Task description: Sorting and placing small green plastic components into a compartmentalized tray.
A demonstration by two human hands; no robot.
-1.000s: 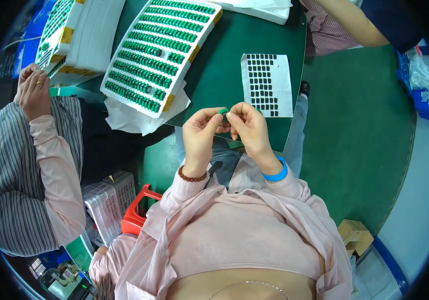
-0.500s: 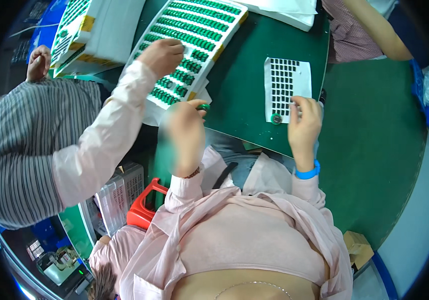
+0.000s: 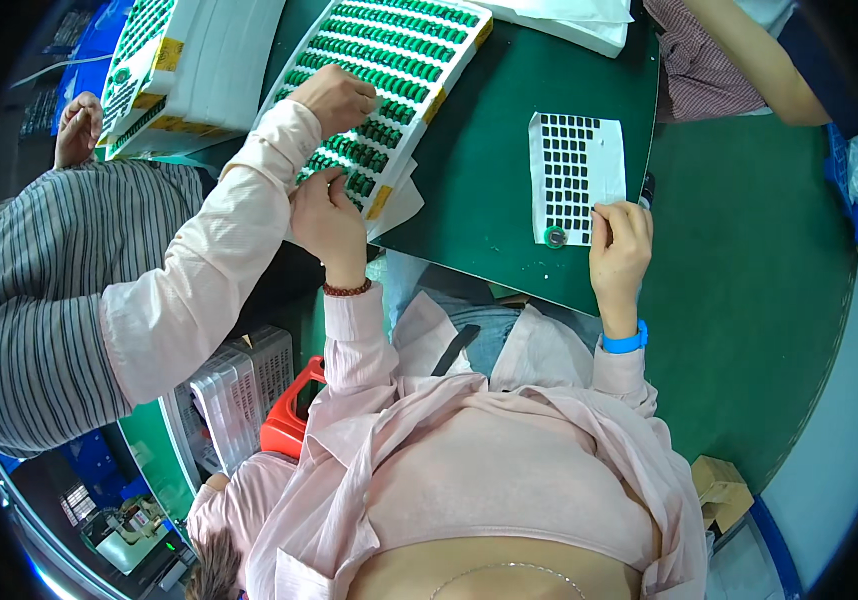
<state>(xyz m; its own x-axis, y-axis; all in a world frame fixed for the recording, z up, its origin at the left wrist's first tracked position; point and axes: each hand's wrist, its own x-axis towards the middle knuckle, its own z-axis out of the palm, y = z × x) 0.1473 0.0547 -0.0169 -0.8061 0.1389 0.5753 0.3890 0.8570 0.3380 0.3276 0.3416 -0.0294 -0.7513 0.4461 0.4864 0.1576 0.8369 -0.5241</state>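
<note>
My left hand (image 3: 331,222) reaches over the near end of a white tray (image 3: 401,150) packed with rows of green ring-shaped parts (image 3: 389,82). Its fingers are bunched together down among the near rows, and what they grip is hidden. On the right, my right hand (image 3: 622,255) has thumb and index finger pinched at the right edge of a white sheet (image 3: 607,150) bearing rows of small black pads (image 3: 567,165). Whatever is in that pinch is too small to make out. One green ring (image 3: 555,237) with a dark centre lies on the sheet's near left corner.
A co-worker's hand (image 3: 337,100) works over the same tray, their arm crossing from the left. Stacked white trays (image 3: 219,75) stand at the far left of the green table (image 3: 479,130). A red stool (image 3: 289,425) is below left. Another person's arm (image 3: 764,60) shows far right.
My left hand has moved forward and left from the table edge, where it held a green ring, to the tray's near rows. My right hand has shifted slightly right and nearer.
</note>
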